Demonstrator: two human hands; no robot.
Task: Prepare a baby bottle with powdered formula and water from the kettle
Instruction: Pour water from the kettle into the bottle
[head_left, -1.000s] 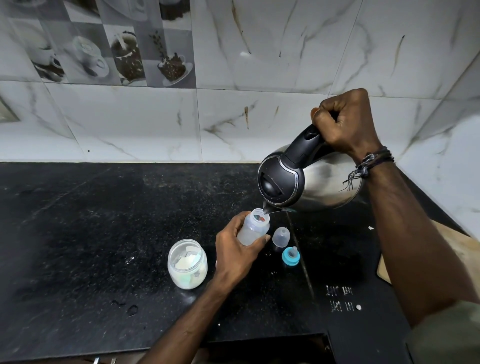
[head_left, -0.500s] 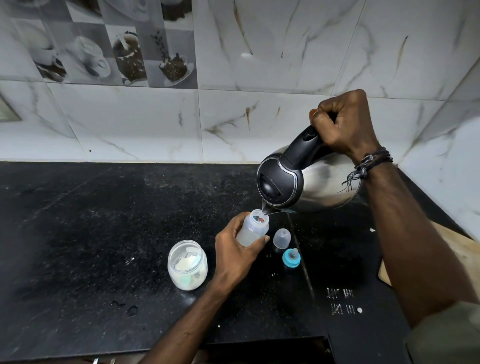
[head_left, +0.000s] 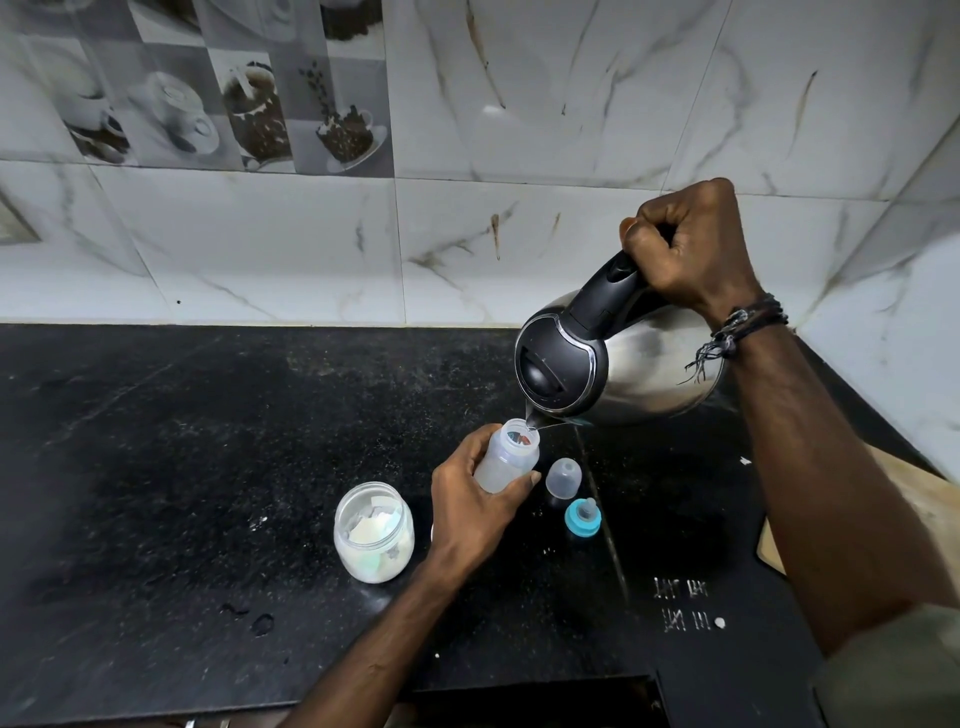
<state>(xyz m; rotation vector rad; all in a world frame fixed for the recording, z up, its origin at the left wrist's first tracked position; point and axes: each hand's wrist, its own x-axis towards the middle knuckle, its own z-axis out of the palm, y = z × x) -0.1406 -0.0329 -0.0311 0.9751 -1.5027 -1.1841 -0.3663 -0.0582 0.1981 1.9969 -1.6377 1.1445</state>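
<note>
Baby bottle (head_left: 506, 460): lower centre of the frame, mouth open, tilted toward the kettle spout; translucent, fill level too hard to read.
Left hand (head_left: 475, 506): fingers and thumb wrapped round the lower body of the bottle, steadying it just above or on the bench; contact with the bench cannot be told.
Right hand (head_left: 691, 247): fist clamped on the black handle of the kettle (head_left: 618, 358), upper right of the frame.
Kettle: steel body tipped forward, spout right at the bottle mouth, a thin glint of water between them.
Change over the last second: almost none. Spout, bottle and both hands sit where they did; the pour carries on at the same tilt.
Meaning for the task: judged mid-fill, water step under way, not finished. Closing is still to do.
Clear cap (head_left: 563, 478): on the bench just right of the bottle.
Teat with blue ring (head_left: 583, 517): on the bench just below the cap.
Powder jar (head_left: 374, 530): open glass jar, white powder inside, left of the left hand.
Bench (head_left: 182, 467): black stone, speckled with a few spilled grains and drops.
Risk: narrow mouth, hot water near the fingers; a steeper tilt may overshoot.
</note>
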